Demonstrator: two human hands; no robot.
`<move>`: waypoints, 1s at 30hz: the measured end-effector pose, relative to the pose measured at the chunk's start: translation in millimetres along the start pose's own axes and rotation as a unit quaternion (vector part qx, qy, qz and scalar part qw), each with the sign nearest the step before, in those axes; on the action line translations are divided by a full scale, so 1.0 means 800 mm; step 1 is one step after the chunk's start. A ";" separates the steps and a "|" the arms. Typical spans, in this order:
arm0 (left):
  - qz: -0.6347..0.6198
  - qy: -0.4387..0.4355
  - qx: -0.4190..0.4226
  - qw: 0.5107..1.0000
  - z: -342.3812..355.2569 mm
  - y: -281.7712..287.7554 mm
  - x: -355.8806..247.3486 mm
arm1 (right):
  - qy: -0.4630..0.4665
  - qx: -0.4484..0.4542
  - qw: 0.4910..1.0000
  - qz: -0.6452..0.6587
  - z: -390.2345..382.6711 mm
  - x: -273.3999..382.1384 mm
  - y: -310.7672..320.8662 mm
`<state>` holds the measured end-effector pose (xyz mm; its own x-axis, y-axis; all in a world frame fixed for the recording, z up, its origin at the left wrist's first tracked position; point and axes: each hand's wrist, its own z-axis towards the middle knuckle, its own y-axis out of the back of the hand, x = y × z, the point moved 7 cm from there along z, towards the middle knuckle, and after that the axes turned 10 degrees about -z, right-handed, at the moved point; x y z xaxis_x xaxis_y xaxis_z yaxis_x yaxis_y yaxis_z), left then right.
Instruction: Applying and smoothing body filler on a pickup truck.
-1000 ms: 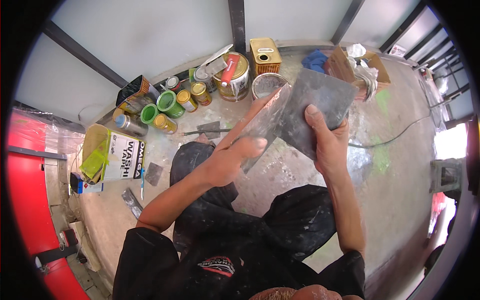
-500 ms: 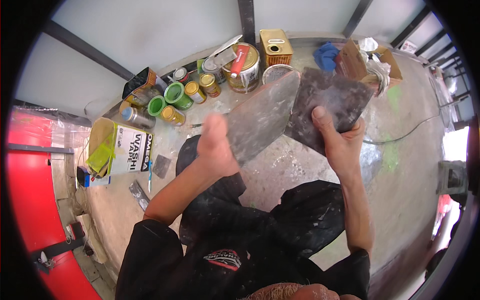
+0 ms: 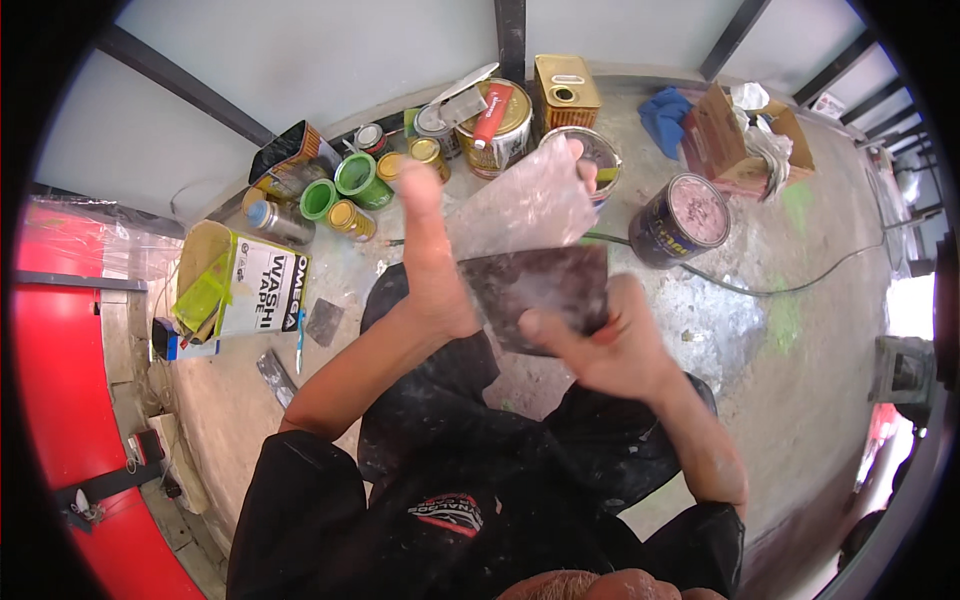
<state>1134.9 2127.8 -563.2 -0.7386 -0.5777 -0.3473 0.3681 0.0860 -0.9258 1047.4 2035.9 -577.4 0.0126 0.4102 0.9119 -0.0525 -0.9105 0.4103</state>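
Above the floor (image 3: 790,370), the left hand (image 3: 437,265) supports the pale grey plate (image 3: 520,212) from beneath; its fingertips show at the far end and its thumb stands raised. The right hand (image 3: 628,345) grips the dark flat sheet (image 3: 545,285) at the right side, thumb on the upper face. The sheet is positioned at the near side of the plate; contact between the two cannot be determined. A dark tin (image 3: 682,222) with a pinkish top stands right of the plate.

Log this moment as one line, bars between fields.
left hand: holds pale board | right hand: holds dark sheet | on floor: dark can, brown box
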 end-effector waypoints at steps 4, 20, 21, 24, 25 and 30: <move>0.352 -0.116 0.032 0.928 -0.005 0.037 -0.005 | -0.027 -0.132 0.945 0.298 0.003 -0.011 0.052; 0.116 -0.009 -0.097 0.988 -0.007 0.021 -0.015 | -0.014 -0.243 0.965 0.093 0.005 -0.025 0.069; 0.074 0.008 -0.073 0.994 -0.006 0.018 -0.010 | -0.028 -0.240 0.966 0.096 0.005 -0.024 0.064; 0.082 0.028 -0.027 0.996 0.006 0.000 0.008 | -0.035 -0.205 0.975 0.072 -0.001 -0.031 0.050; 0.083 0.027 -0.028 0.996 0.009 0.001 0.009 | -0.028 -0.175 0.983 0.045 -0.002 -0.034 0.042; 0.008 0.056 0.014 0.998 0.016 -0.007 0.023 | -0.055 -0.038 0.995 0.078 -0.011 -0.026 -0.008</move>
<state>1126.8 2106.4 -562.7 -0.7898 -0.4826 -0.3786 0.3956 0.0709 -0.9157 1039.0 2033.7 -599.0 0.1077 0.2520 0.9617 -0.1386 -0.9541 0.2656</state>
